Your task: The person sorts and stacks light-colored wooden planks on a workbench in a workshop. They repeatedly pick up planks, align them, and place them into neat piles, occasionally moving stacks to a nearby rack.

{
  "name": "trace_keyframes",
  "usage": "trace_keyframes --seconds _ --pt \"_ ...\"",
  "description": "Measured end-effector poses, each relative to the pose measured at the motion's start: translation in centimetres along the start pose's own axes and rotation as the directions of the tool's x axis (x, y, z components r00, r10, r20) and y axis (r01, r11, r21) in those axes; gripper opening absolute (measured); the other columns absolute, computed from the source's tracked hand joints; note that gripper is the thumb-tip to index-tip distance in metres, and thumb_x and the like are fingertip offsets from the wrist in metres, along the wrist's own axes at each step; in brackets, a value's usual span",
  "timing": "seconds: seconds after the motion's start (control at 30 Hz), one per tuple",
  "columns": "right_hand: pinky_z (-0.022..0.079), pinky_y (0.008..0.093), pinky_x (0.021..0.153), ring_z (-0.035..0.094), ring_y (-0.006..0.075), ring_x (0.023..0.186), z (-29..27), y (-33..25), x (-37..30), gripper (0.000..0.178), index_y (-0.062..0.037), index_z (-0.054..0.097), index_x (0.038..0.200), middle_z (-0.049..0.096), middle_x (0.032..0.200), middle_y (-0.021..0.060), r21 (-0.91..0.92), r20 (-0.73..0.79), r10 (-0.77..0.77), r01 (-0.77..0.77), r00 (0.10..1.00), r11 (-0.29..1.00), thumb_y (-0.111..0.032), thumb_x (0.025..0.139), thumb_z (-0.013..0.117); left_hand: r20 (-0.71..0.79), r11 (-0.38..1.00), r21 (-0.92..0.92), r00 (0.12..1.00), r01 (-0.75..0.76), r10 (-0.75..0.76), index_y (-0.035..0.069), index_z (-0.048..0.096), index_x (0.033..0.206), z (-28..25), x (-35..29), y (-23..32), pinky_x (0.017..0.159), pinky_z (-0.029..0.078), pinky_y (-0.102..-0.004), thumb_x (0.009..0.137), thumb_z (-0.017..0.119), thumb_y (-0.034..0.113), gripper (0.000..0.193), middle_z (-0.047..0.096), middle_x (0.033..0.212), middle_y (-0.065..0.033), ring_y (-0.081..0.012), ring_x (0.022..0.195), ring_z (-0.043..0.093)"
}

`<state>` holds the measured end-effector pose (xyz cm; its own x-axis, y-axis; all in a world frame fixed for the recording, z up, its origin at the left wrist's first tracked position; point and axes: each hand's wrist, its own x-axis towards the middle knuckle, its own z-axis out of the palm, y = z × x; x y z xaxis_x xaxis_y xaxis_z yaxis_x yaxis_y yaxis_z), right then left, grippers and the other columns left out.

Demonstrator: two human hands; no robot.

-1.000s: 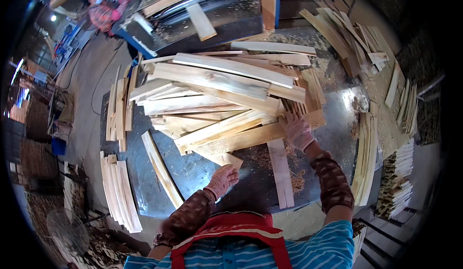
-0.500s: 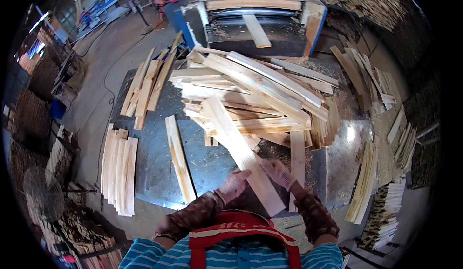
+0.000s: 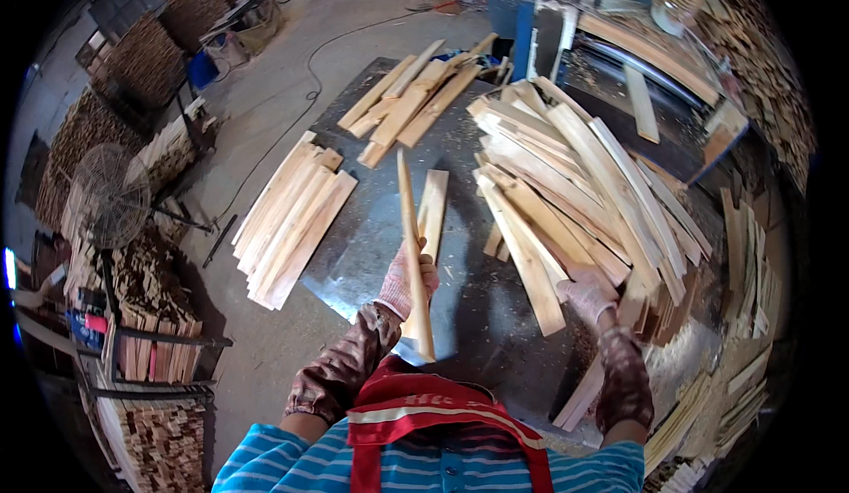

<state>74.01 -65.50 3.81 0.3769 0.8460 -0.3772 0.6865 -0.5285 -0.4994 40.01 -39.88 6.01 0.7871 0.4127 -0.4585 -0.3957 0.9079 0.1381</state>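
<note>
My left hand (image 3: pixel 409 282), in a pale knitted glove, is closed around a wooden board (image 3: pixel 412 263), which is turned on its narrow edge and points away from me. Another board (image 3: pixel 432 210) lies on the dark metal tabletop (image 3: pixel 371 228) just behind it. My right hand (image 3: pixel 589 295), gloved too, is at the near side of the large heap of boards (image 3: pixel 566 175). Its fingers are bent about a board (image 3: pixel 529 259) at the front of that heap; the fingertips are partly hidden.
A neat row of boards (image 3: pixel 296 219) overhangs the table's left edge. Beyond it lies a smaller loose pile (image 3: pixel 416 95). At the far right stands a planing machine (image 3: pixel 610 95) with one board (image 3: pixel 642 104) on its bed. A fan (image 3: pixel 111 194) and stacked wood stand on the left.
My view has swung left. My right hand has let go of the board and gone to the heap, while my left hand has carried that board leftward and turned it on edge.
</note>
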Motion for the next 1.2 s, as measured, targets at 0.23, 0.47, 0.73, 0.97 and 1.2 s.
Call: trace_keyframes --seconds 0.23,0.47,0.73,0.97,1.2 --pt "0.059 0.0353 0.073 0.070 0.0248 0.079 7.0 -20.2 -2.5 0.040 0.0059 0.062 0.120 0.070 0.100 0.0142 0.978 0.201 -0.087 -0.205 0.976 -0.034 -0.016 0.087 0.063 0.726 0.928 -0.232 0.686 0.293 -0.036 0.008 0.040 0.141 -7.9 -0.6 6.8 0.078 0.043 -0.0392 0.105 0.040 0.028 0.041 0.041 0.075 0.0005 -0.0148 0.062 0.048" --pt "0.060 0.0395 0.079 0.072 0.0295 0.086 9.0 -27.6 2.0 0.051 0.0100 0.058 0.121 0.070 0.100 0.0203 0.967 0.183 -0.139 -0.204 0.973 -0.155 -0.021 0.081 0.063 0.746 0.931 -0.137 0.654 0.338 -0.127 0.005 0.039 0.145 -8.3 -0.1 14.8 0.081 0.046 -0.0427 0.104 0.042 0.033 0.049 0.044 0.076 -0.0002 -0.0152 0.063 0.050" --pt "0.050 0.0452 0.101 0.063 0.0359 0.109 8.4 -33.1 3.9 0.071 0.0065 0.044 0.139 0.061 0.120 0.0229 0.909 0.078 -0.155 -0.134 0.985 -0.394 -0.020 0.076 0.061 -0.096 0.826 0.547 0.990 0.139 -0.103 0.016 0.062 0.095 -9.3 -0.9 24.3 0.047 0.038 -0.0317 0.096 0.045 0.069 0.056 0.046 0.061 0.0035 -0.0144 0.051 0.046" --pt "0.054 0.0419 0.094 0.065 0.0310 0.096 8.9 -30.5 5.9 0.072 0.0082 0.048 0.135 0.064 0.110 0.0204 0.839 0.087 -0.149 -0.153 0.985 -0.522 -0.023 0.073 0.065 -0.276 -0.232 0.842 0.759 0.487 0.589 -0.003 0.068 0.101 -15.0 0.4 29.9 0.078 0.049 -0.0374 0.083 0.075 0.050 0.057 0.068 0.091 -0.0124 -0.0231 0.086 0.063" --pt "0.052 0.0412 0.096 0.067 0.0316 0.100 9.2 -30.6 6.1 0.069 0.0085 0.048 0.136 0.064 0.116 0.0207 0.863 0.176 -0.141 -0.221 0.974 -0.453 -0.024 0.077 0.064 -0.098 0.222 0.974 0.780 -0.053 0.618 0.005 0.062 0.096 -22.5 -2.3 31.1 0.071 0.048 -0.0298 0.084 0.070 0.012 0.016 0.065 0.087 -0.0039 -0.0143 0.081 0.060"
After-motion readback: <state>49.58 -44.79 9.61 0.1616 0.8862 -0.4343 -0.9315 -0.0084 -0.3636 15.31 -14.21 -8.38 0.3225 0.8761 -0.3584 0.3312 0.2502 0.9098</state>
